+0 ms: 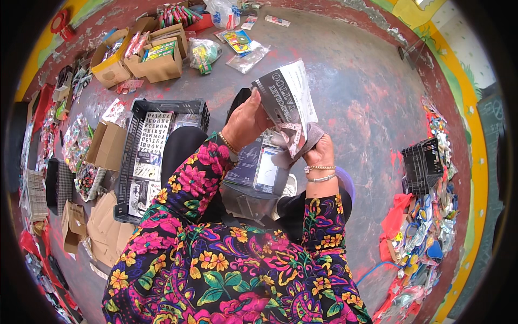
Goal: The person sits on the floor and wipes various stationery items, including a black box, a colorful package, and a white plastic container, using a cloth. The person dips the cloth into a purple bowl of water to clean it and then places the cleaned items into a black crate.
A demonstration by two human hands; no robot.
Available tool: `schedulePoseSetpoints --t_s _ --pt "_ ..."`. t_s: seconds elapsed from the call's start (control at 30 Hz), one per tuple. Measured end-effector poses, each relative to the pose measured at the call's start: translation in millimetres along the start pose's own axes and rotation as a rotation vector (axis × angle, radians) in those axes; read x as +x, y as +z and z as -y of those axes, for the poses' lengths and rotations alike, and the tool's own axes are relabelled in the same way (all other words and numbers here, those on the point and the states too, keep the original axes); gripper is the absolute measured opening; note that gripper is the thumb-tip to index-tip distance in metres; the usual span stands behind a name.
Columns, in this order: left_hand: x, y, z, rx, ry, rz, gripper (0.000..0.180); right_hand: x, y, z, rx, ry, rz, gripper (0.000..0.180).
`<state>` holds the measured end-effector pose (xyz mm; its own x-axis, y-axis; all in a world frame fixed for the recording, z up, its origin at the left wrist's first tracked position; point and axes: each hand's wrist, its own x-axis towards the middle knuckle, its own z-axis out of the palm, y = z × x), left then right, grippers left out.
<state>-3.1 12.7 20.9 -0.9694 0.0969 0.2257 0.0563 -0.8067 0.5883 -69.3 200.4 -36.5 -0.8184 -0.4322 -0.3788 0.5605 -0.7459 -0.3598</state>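
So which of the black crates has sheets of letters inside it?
The black crate on the person's left, beside the knee. Letter sheets lie flat in it. The other black crate sits far right beside a colourful pile.

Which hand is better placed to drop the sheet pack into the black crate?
Probably left: the left hand grips the sheet pack on the black crate side; the right hand sits farther away.

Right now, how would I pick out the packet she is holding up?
Start at the black plastic crate on the floor; just right of it, both hands are raised. The left hand and right hand grip a flat black-and-white packet, the only one lifted off the floor.
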Motion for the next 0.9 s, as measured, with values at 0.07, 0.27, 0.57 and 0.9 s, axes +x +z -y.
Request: schedulePoseSetpoints --t_s 0.07,0.27,0.57,0.9 --pt "-0.6 0.7 1.0 0.02 -0.006 -0.009 0.053 -8.0 7.8 0.2 0.019 0.048 0.059 0.026" --pt "2.6 -1.1 4.4 0.032 0.013 -0.004 0.047 -19.2 20.2 -2.6 0.039 0.109 0.148 0.03" --pt "10.4 -31.2 4.5 -0.18 0.171 -0.373 0.029 -17.9 18.1 -11.4 -0.307 -0.374 -0.097 0.022" --pt "12.1 -46.2 -3.7 -0.252 0.247 -0.466 0.027 -14.9 -2.3 17.5 -0.168 -0.472 0.049 0.015"
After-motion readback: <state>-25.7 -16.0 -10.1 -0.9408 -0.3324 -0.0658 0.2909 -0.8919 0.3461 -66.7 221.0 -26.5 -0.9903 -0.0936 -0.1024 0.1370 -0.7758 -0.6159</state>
